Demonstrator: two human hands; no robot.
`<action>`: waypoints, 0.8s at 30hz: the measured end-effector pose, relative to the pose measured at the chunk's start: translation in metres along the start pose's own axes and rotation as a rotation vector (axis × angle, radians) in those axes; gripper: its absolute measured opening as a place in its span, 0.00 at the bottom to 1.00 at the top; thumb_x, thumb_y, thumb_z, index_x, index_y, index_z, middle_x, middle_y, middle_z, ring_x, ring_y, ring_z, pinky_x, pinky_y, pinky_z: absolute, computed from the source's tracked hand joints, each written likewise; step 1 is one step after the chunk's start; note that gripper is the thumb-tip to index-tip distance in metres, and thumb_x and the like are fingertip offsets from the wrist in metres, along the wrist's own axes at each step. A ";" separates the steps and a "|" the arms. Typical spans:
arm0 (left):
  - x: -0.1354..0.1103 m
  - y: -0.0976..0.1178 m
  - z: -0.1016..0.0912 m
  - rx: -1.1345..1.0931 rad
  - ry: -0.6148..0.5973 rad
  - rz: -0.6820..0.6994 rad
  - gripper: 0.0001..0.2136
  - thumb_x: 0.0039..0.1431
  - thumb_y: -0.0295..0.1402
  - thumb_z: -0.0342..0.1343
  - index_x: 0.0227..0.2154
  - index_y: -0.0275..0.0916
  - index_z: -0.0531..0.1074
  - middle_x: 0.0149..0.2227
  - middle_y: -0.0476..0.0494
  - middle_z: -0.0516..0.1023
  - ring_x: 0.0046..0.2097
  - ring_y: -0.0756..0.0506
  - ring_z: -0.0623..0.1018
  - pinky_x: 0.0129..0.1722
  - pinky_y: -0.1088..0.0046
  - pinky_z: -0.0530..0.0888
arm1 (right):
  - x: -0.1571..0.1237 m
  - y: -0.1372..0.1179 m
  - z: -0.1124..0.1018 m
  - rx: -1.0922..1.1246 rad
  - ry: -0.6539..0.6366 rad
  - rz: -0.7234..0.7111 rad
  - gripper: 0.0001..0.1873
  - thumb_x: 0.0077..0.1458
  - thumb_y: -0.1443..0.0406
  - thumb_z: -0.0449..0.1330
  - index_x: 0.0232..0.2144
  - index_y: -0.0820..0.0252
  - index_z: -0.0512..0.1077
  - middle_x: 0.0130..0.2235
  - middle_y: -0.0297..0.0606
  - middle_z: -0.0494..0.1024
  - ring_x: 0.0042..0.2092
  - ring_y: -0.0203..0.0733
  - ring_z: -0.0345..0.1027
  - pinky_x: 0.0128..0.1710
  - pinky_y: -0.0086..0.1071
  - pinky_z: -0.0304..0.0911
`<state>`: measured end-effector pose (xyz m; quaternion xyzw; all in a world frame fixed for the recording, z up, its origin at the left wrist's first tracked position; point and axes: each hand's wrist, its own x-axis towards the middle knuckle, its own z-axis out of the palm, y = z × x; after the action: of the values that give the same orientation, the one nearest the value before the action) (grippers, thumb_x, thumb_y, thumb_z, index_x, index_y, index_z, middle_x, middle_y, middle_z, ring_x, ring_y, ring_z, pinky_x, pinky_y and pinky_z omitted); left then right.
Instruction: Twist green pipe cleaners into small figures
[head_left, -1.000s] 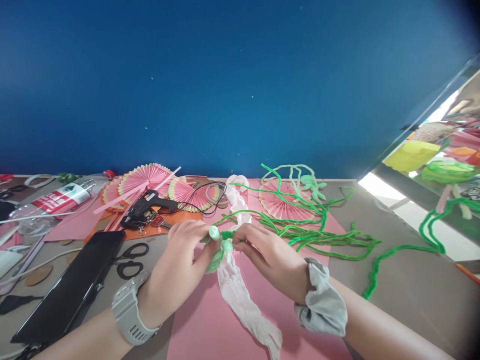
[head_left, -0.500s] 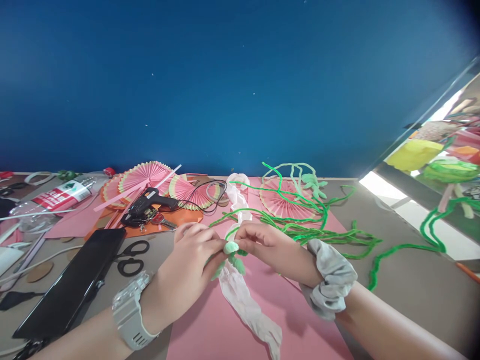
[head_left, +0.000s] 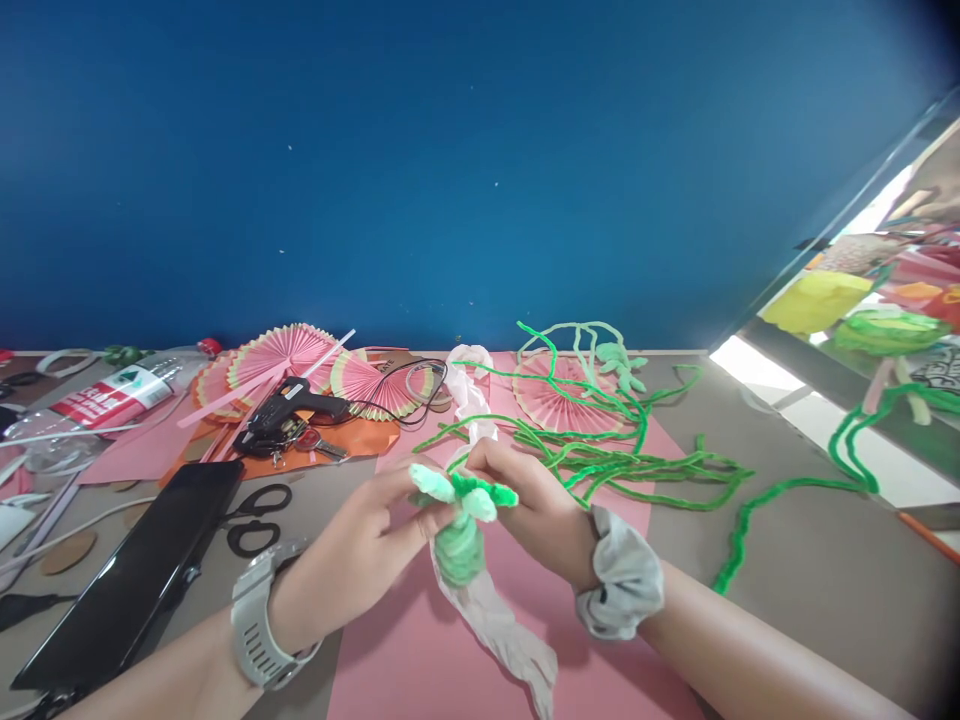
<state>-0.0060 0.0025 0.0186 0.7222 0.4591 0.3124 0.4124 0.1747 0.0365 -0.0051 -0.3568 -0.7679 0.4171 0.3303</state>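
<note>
Between my hands is a small figure of fuzzy pipe cleaner [head_left: 460,552], pale green and brighter green, with a coiled lower part and short lobes on top. My left hand [head_left: 349,555], with a watch on the wrist, pinches it near the top between thumb and fingers. My right hand [head_left: 534,508], with a grey scrunchie at the wrist, is closed at its right and upper side, on the bright green pipe cleaner; its fingertips are partly hidden. A crumpled white paper strip [head_left: 499,630] runs beneath the figure over a pink sheet [head_left: 405,650].
Loose green pipe cleaners [head_left: 675,470] and pink paper fans [head_left: 562,395] lie beyond my hands. Leftward are a black glue gun [head_left: 292,408], keys [head_left: 322,445], scissors [head_left: 255,520], a dark phone-like slab [head_left: 127,580] and a plastic bottle [head_left: 112,395]. A blue panel [head_left: 450,180] rises behind.
The pipe cleaner figure has been turned, so its lobes and coiled part now show above and below my left thumb. The view has shifted slightly.
</note>
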 end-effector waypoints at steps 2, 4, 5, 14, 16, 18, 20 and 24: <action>0.001 -0.002 -0.001 0.022 0.047 -0.040 0.07 0.58 0.36 0.49 0.36 0.42 0.69 0.33 0.50 0.72 0.38 0.48 0.71 0.40 0.74 0.67 | -0.003 0.000 0.001 -0.173 0.001 -0.011 0.07 0.53 0.74 0.48 0.30 0.58 0.62 0.26 0.29 0.65 0.28 0.33 0.57 0.29 0.27 0.52; 0.003 -0.002 -0.001 0.056 0.090 -0.065 0.08 0.58 0.36 0.48 0.36 0.42 0.69 0.31 0.50 0.72 0.36 0.48 0.71 0.37 0.75 0.68 | -0.005 -0.001 0.003 -0.314 0.006 0.033 0.08 0.53 0.73 0.47 0.33 0.57 0.61 0.26 0.30 0.66 0.28 0.34 0.58 0.28 0.28 0.51; 0.004 -0.003 -0.001 0.073 0.117 -0.069 0.08 0.58 0.36 0.48 0.36 0.42 0.70 0.31 0.50 0.72 0.36 0.48 0.71 0.37 0.75 0.68 | -0.005 -0.003 0.003 -0.357 0.007 0.069 0.06 0.53 0.72 0.47 0.32 0.57 0.60 0.25 0.29 0.65 0.26 0.34 0.58 0.27 0.28 0.50; -0.005 0.002 -0.001 -0.029 0.126 -0.177 0.10 0.59 0.36 0.45 0.44 0.46 0.63 0.42 0.48 0.69 0.44 0.47 0.69 0.42 0.73 0.67 | -0.007 -0.013 0.007 -0.376 -0.009 0.128 0.04 0.54 0.69 0.46 0.28 0.56 0.56 0.23 0.27 0.62 0.24 0.33 0.54 0.25 0.27 0.47; -0.005 0.001 -0.002 -0.174 0.053 -0.231 0.11 0.60 0.36 0.43 0.44 0.46 0.63 0.42 0.48 0.69 0.41 0.48 0.70 0.38 0.74 0.69 | -0.008 -0.013 0.007 -0.381 -0.018 0.080 0.06 0.50 0.72 0.48 0.27 0.56 0.55 0.23 0.27 0.62 0.25 0.32 0.53 0.25 0.27 0.47; -0.003 0.001 -0.003 -0.284 -0.012 -0.244 0.11 0.60 0.38 0.43 0.44 0.46 0.63 0.40 0.48 0.70 0.39 0.49 0.71 0.36 0.75 0.69 | -0.009 -0.014 0.006 -0.358 -0.030 0.042 0.08 0.49 0.72 0.49 0.25 0.57 0.52 0.23 0.27 0.60 0.24 0.32 0.51 0.25 0.26 0.46; 0.000 0.003 -0.003 -0.313 -0.045 -0.189 0.11 0.57 0.39 0.49 0.43 0.45 0.64 0.39 0.48 0.70 0.40 0.49 0.71 0.37 0.76 0.69 | -0.009 -0.016 0.005 -0.344 -0.041 0.025 0.10 0.48 0.72 0.49 0.23 0.57 0.50 0.22 0.26 0.59 0.24 0.31 0.50 0.24 0.26 0.46; 0.002 0.008 -0.002 -0.174 -0.025 -0.056 0.18 0.47 0.34 0.61 0.42 0.46 0.65 0.39 0.50 0.72 0.44 0.48 0.71 0.42 0.76 0.68 | -0.009 -0.020 0.004 -0.341 -0.050 0.011 0.09 0.49 0.73 0.49 0.24 0.57 0.52 0.23 0.28 0.61 0.24 0.31 0.52 0.24 0.26 0.47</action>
<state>-0.0033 0.0033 0.0266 0.6743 0.4452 0.3304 0.4878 0.1712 0.0195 0.0088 -0.4015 -0.8334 0.2915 0.2435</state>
